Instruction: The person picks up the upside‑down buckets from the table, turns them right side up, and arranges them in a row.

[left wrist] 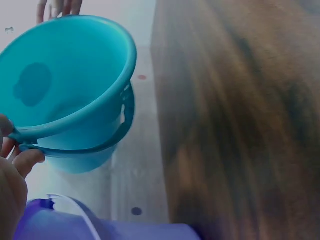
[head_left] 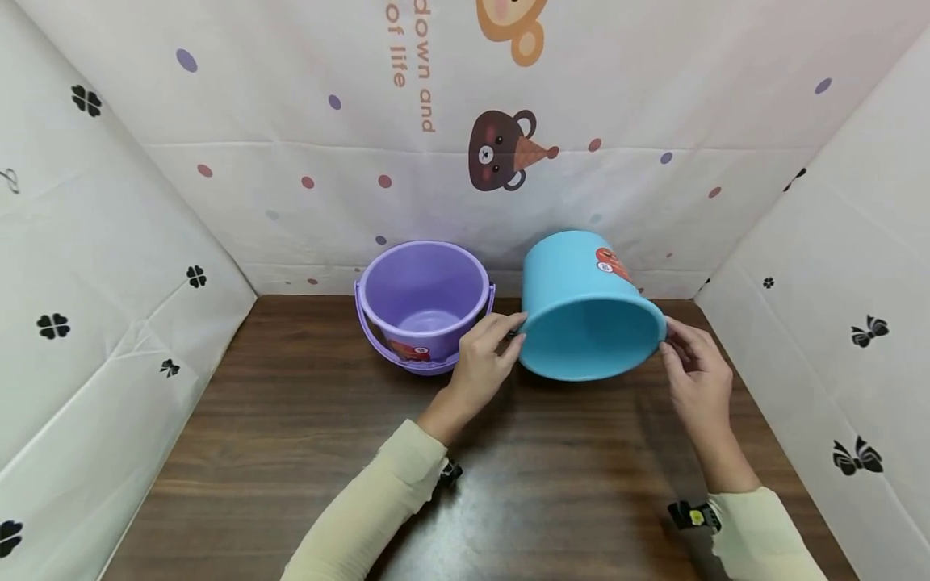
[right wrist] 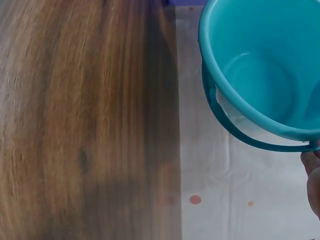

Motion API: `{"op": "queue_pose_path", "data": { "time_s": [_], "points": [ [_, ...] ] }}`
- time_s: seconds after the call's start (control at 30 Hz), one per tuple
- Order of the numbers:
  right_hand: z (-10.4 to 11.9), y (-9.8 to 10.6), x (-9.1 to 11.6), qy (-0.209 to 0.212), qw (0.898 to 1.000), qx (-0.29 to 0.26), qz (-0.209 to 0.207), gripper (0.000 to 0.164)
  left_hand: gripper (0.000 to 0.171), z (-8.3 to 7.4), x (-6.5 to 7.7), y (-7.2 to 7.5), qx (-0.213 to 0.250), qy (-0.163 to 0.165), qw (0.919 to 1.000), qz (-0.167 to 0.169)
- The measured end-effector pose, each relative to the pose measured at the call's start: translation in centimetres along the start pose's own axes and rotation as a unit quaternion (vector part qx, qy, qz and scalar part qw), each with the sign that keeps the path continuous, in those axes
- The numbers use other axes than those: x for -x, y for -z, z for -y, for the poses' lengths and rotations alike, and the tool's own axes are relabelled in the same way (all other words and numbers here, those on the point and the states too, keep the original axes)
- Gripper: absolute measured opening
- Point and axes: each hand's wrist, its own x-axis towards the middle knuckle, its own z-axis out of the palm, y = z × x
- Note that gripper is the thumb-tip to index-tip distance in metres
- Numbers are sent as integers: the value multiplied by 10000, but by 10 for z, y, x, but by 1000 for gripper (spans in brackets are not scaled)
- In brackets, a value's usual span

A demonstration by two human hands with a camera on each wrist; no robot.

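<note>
A light blue bucket (head_left: 574, 270) is tipped with its mouth toward me, at right of centre in the head view. My left hand (head_left: 479, 359) pinches its rim on the left side. On the opposite side, my right hand (head_left: 699, 375) grips the rim between thumb and fingers. In both wrist views the bucket's blue handle (left wrist: 112, 142) hangs along the underside of the rim. A purple bucket (head_left: 425, 290) stands upright just left of the blue one, its handle lowered at the front. Both buckets carry a red sticker on the outside.
The dark wooden table (head_left: 291, 452) runs back to a white printed backdrop (head_left: 291, 218) right behind the buckets. White sheets with black clover and bow prints rise along the left side (head_left: 94, 266) and the right side (head_left: 821, 307).
</note>
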Motion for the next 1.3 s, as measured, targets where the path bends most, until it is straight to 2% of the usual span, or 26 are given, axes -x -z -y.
{"op": "queue_pose_path", "data": {
  "time_s": [0.3, 0.57, 0.77, 0.97, 1.3],
  "points": [
    [8, -1, -7, 288, 9994, 135, 101, 53, 33, -5, -18, 10, -59, 76, 9999, -87],
    [20, -1, -17, -88, 9990, 390, 183, 53, 33, -11, -32, 17, -10, 464, 9989, -3],
    [23, 1, -24, -253, 9978, 516, 328, 51, 35, -14, -42, 20, -180, 709, 9971, 232],
    [26, 6, -34, -410, 9958, 480, 665, 50, 33, -16, -53, 22, -228, 1080, 9927, 480],
    [28, 11, -53, -590, 9889, 509, 1268, 45, 32, -17, -70, 27, -343, 1741, 9797, 931]
  ]
}}
